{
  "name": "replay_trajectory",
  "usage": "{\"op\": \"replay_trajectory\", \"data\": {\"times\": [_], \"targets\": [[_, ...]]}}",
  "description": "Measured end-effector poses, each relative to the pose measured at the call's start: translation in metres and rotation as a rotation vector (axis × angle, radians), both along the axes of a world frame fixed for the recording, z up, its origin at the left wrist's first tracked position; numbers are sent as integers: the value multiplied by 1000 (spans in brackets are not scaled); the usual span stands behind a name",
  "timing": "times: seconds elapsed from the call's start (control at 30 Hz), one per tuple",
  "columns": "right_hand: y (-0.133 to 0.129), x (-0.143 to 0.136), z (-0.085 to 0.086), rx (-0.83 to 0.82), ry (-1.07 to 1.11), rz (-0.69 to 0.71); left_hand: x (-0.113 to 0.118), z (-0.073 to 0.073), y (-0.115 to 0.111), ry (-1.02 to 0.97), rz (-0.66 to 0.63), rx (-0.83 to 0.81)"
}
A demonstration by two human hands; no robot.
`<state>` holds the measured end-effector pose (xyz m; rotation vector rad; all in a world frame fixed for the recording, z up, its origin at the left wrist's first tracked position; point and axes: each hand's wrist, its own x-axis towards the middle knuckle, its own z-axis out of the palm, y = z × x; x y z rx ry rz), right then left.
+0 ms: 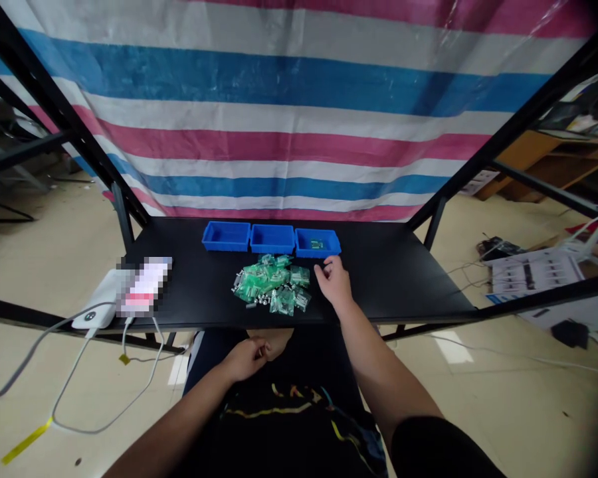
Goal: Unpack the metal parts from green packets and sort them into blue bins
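Observation:
My right hand is over the black table, just in front of the right blue bin. Its fingers are bent, with the thumb apart from the index finger and nothing visible between them. Small clear packets lie inside that bin. To the left of this hand, a pile of green-tinted plastic packets mixes with loose metal cylinders. Below the table edge, my left hand rests by my lap with its fingers loosely curled and nothing visible in them.
Two more blue bins, the left and the middle, stand in the same row. A phone and a white power bank with cables occupy the table's left end. A striped sheet hangs behind the black table.

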<state>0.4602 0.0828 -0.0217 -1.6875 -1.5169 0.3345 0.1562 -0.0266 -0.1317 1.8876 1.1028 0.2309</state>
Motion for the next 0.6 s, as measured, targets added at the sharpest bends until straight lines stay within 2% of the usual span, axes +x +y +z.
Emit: {"op": "replay_trajectory", "data": {"times": [0.13,0.27,0.4,0.47,0.57,0.6], "targets": [[-42,-11,-9,47,-23,254,-1,11,-5,-99,32,-29],[-75,-23,-3,74,-92,324,10,17,-9,-229,67,-144],[-85,-35,4,51,-176,362,28,29,-10,-256,68,-223],[-78,-39,8,28,-203,414,34,47,-9,-227,-3,-225],[-63,-45,16,-2,-265,501,33,89,-3,-242,-119,-168],[-58,-46,18,-9,-281,517,29,104,1,-286,-154,-99]]}}
